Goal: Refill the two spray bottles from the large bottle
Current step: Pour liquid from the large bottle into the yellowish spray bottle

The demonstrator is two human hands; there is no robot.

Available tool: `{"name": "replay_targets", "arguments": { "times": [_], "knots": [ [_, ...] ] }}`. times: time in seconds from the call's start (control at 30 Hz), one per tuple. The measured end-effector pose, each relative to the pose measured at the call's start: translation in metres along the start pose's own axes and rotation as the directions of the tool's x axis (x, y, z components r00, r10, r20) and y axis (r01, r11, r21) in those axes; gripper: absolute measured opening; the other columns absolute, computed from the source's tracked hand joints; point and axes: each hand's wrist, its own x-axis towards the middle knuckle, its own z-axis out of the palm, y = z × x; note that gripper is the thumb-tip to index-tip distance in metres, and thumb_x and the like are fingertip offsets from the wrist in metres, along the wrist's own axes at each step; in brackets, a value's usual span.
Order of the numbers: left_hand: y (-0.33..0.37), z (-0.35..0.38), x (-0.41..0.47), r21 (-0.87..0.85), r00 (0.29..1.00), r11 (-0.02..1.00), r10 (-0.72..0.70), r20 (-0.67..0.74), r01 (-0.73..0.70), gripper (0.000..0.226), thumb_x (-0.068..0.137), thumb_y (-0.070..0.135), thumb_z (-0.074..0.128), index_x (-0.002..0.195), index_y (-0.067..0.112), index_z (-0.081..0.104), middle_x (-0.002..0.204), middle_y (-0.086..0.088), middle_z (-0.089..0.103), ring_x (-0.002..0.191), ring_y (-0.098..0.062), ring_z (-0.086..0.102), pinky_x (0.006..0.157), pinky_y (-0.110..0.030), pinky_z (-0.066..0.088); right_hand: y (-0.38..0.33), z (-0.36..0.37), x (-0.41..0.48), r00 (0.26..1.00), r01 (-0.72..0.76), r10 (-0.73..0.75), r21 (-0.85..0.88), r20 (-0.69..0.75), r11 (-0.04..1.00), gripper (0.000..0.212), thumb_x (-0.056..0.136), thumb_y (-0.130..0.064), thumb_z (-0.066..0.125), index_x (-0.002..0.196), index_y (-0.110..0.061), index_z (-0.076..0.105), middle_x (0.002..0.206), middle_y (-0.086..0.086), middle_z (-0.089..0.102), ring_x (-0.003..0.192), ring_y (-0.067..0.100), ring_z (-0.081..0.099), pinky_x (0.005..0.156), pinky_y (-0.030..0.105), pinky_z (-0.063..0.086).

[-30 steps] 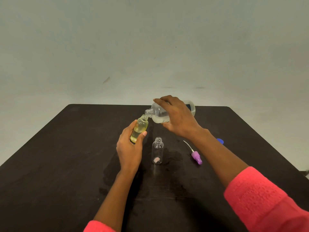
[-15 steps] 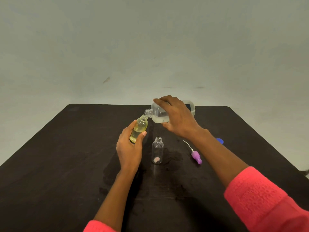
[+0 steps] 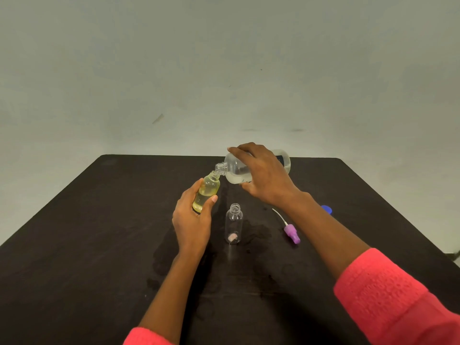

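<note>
Dark tabletop [image 3: 74, 245] against a plain pale wall [image 3: 224, 58], wet patches on the surface near centre. Nearest: two forearms in pink sleeves [image 3: 388, 295] reaching in from the bottom edge. Centre, a small clear bottle [image 3: 234, 224] stands upright and uncapped on the table, something pinkish at its bottom, untouched. Just right of it a purple spray head [image 3: 291, 232] with its white tube lies flat on the table; farther right a blue cap [image 3: 326, 209], partly hidden behind the right forearm. Left hand [image 3: 193, 220] wrapped around a small yellow-tinted bottle [image 3: 206, 194], lifted and tilted, yellowish liquid in its lower part, mouth open. Farther back, right hand [image 3: 266, 178] clamped over the large clear bottle [image 3: 234, 170], tipped nearly horizontal with neck pointing left, its mouth right at the small bottle's mouth; clear liquid pooled along its lower side. Cannot tell if a stream is flowing.
</note>
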Motion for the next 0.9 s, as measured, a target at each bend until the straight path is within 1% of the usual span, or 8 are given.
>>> {"name": "replay_targets", "arguments": {
  "times": [0.47,0.67,0.8,0.9],
  "knots": [
    [-0.0004,0.0009,-0.0005,0.030,1.000,0.999,0.013,0.005,-0.013,0.043,0.082,0.019,0.070,0.122,0.029,0.058,0.115,0.012,0.063,0.110,-0.009,0.057,0.094,-0.042,0.049,0.0014,0.0008,-0.0020,1.000,-0.004,0.004,-0.007,0.005,1.000,0.075,0.065,-0.007,0.076,0.133,-0.014,0.047,0.126,0.010,0.053,0.113,0.029,0.050,0.093,0.038,0.042],
    [-0.0006,0.0011,-0.0011,0.026,1.000,1.000,0.011,0.003,-0.011,0.044,0.081,0.018,0.071,0.122,0.029,0.058,0.114,0.013,0.063,0.109,-0.009,0.057,0.093,-0.041,0.049,0.0018,0.0006,-0.0029,1.000,-0.008,0.008,0.001,0.011,1.000,0.075,0.066,-0.006,0.076,0.135,-0.015,0.046,0.128,0.009,0.051,0.115,0.028,0.048,0.094,0.036,0.040],
    [-0.0004,0.0012,-0.0018,0.027,1.000,1.000,0.008,0.003,-0.008,0.044,0.081,0.018,0.070,0.121,0.030,0.058,0.113,0.013,0.063,0.107,-0.009,0.058,0.091,-0.040,0.050,0.0020,0.0016,-0.0030,1.000,-0.005,0.005,-0.004,0.008,1.000,0.075,0.065,-0.007,0.077,0.134,-0.014,0.047,0.127,0.010,0.052,0.114,0.029,0.049,0.094,0.037,0.041],
    [-0.0009,0.0015,-0.0018,0.027,1.000,1.000,0.010,0.002,-0.010,0.044,0.081,0.018,0.071,0.121,0.030,0.058,0.113,0.013,0.063,0.108,-0.009,0.057,0.092,-0.040,0.049,0.0024,0.0033,-0.0030,1.000,-0.006,0.006,-0.009,0.003,1.000,0.076,0.064,-0.007,0.078,0.133,-0.014,0.048,0.127,0.010,0.053,0.113,0.029,0.050,0.093,0.038,0.042]
  ]
}}
